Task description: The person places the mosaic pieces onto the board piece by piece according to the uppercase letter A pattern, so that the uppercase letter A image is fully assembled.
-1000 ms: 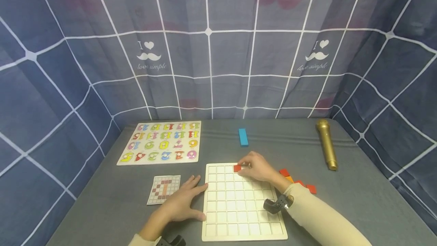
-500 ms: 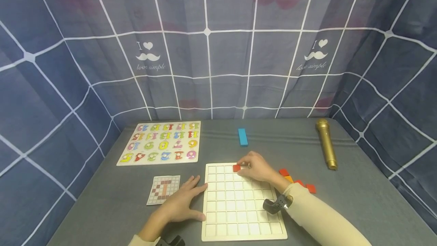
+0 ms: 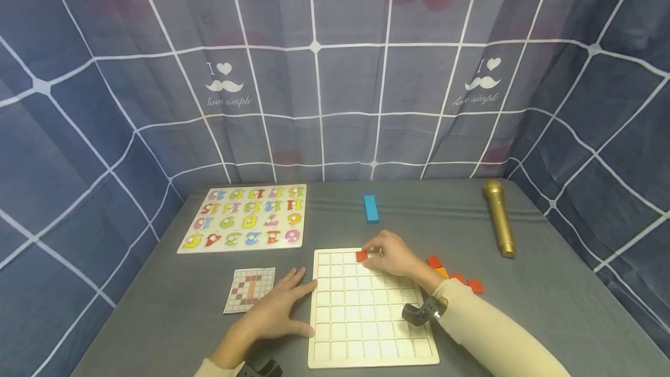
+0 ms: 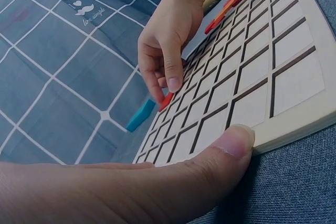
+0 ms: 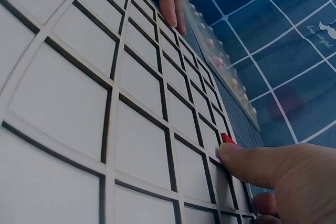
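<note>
A pale wooden grid board (image 3: pixel 371 330) lies flat on the table. At its far edge, my right hand (image 3: pixel 394 256) pinches a small square red tile (image 3: pixel 362 256) between thumb and fingers, over a cell of the far row. The right wrist view shows the thumb against this red tile (image 5: pixel 227 138), with most of the tile hidden. My left hand (image 3: pixel 280 309) rests beside the board's left edge, fingers extended, its thumb touching the rim. A patterned card (image 3: pixel 242 291) lies left of that hand. Several red and orange tiles (image 3: pixel 459 278) lie behind the right forearm.
A number puzzle board (image 3: pixel 243 218) lies at the back left. Beyond the grid board is a blue block (image 3: pixel 371 209). A gold microphone (image 3: pixel 500 220) lies at the far right. Blue checked curtain (image 3: pixel 345 86) encloses the back and sides.
The head view has shifted very slightly. Both hands and the pinched red tile hold the same places on the board.
</note>
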The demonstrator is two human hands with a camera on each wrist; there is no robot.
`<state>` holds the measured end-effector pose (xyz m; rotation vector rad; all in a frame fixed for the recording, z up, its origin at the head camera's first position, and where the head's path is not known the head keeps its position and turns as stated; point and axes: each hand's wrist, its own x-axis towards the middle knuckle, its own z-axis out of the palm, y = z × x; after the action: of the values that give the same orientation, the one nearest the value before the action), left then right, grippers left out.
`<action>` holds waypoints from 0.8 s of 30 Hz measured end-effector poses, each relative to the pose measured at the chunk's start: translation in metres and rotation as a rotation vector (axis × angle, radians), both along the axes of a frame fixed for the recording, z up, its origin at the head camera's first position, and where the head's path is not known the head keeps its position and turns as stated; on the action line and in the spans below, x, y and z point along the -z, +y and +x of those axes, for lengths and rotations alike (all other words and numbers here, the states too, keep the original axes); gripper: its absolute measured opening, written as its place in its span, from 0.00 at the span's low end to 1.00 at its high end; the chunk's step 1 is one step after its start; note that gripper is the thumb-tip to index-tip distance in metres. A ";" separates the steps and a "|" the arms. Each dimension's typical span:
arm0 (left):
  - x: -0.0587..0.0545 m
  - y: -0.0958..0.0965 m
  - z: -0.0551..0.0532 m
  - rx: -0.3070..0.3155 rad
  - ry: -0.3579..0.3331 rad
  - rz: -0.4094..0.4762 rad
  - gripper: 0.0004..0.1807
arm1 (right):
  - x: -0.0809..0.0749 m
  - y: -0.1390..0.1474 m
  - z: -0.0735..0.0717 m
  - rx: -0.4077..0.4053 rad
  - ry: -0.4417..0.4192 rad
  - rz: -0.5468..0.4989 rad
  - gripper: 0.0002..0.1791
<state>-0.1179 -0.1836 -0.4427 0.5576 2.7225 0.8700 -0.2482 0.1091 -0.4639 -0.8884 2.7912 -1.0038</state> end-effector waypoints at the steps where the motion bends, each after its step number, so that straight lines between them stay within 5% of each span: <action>1: 0.000 0.000 0.000 0.002 0.000 0.003 0.53 | 0.000 0.000 0.000 0.003 -0.003 -0.001 0.17; 9: 0.005 0.001 0.000 0.020 -0.001 0.018 0.53 | 0.000 0.019 0.002 0.034 0.032 -0.006 0.17; 24: -0.001 0.001 -0.001 -0.027 -0.057 0.046 0.54 | -0.021 0.141 0.006 0.287 0.056 0.031 0.18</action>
<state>-0.1188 -0.1829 -0.4421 0.4979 2.6713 0.9426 -0.2422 0.2501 -0.4427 -0.5286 3.0347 -0.9757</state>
